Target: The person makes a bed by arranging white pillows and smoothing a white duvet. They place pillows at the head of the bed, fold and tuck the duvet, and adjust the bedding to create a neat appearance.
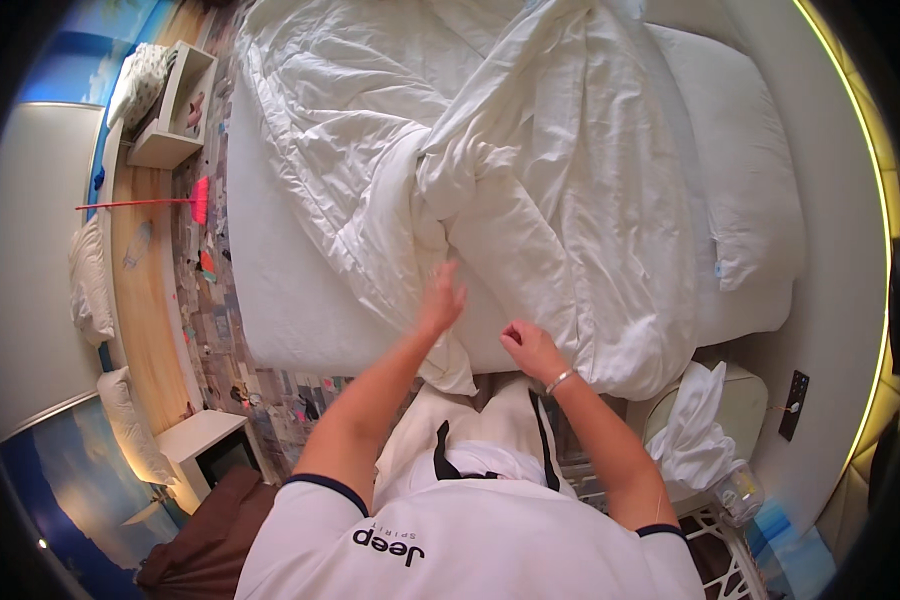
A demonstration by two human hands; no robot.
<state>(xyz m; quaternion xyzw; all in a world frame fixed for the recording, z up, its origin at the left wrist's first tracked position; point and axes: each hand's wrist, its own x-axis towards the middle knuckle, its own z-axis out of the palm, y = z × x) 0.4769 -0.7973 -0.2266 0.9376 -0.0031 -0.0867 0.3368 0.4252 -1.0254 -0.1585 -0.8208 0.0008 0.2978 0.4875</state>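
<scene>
A rumpled white duvet (595, 200) lies twisted and folded over the bed, with a bunched knot of cloth near its middle. My left hand (444, 300) hovers by the duvet's near folds, its fingers apart and a little blurred, holding nothing I can see. To its right, my right hand (533, 350) is closed, fingers curled in, with no cloth visible in it; a bracelet circles that wrist. Beneath both hands, the white bed sheet (295, 315) shows, and one duvet corner hangs over the bed's near edge.
White pillows (740, 150) lie along the bed's right side. A small bedside table (750, 405) bears crumpled white cloth (698, 430) and a clear container (738, 492). On the left are a pink broom (200, 200), a white shelf (185, 105) and small items scattered across the floor.
</scene>
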